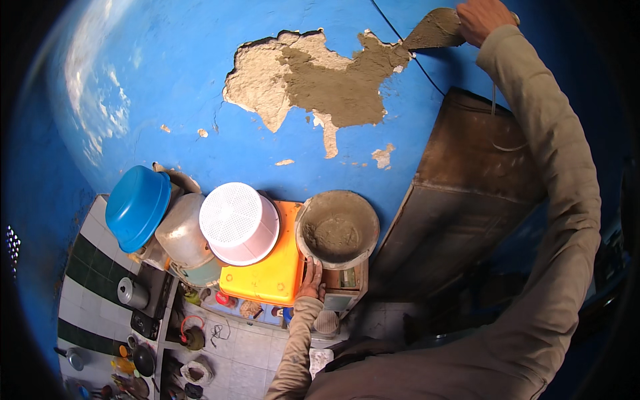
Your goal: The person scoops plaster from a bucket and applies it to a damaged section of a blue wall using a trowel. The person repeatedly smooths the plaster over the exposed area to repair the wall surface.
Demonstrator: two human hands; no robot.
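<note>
At the upper right my right hand is closed round the handle of a trowel. Grey mortar coats its blade, and the tip lies at the right end of a wet mortar patch on the blue wall. Around that patch, bare pale plaster shows where the paint has come off. Lower down, a round bucket with wet mortar in it stands on a small cabinet. My left hand rests against the bucket's near side, its fingers stretched out and touching just below the rim.
Left of the bucket are an orange plastic container, a white strainer basket, a metal pot and a blue basin. A tall brown cabinet stands at the right. A dark cable runs along the wall. Kitchenware lies below left.
</note>
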